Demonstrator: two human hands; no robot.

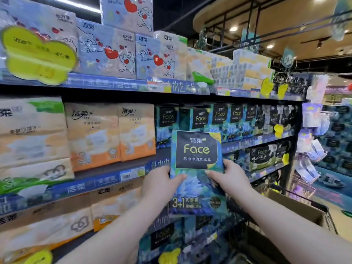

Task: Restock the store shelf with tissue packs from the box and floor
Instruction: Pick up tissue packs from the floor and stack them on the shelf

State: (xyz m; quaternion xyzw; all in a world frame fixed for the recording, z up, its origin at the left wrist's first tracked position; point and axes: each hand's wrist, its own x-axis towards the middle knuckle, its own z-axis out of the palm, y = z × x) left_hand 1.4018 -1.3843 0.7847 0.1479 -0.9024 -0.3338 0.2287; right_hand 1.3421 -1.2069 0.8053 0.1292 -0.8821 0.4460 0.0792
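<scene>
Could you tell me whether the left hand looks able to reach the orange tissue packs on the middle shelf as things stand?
Probably not right now: the left hand and the right hand are both gripping the blue Face pack. The orange tissue packs stand unobstructed just left, so it could reach once freed.

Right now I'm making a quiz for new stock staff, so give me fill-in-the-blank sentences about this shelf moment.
1. The Face tissue pack is held by ____ hands.
2. The left hand grips the pack's ____ edge.
3. The big word printed on the pack's dark label is ____.
4. The packs shelved left of the blue Face row are mainly ____ in colour.

Missing words: both; left; Face; orange
</scene>
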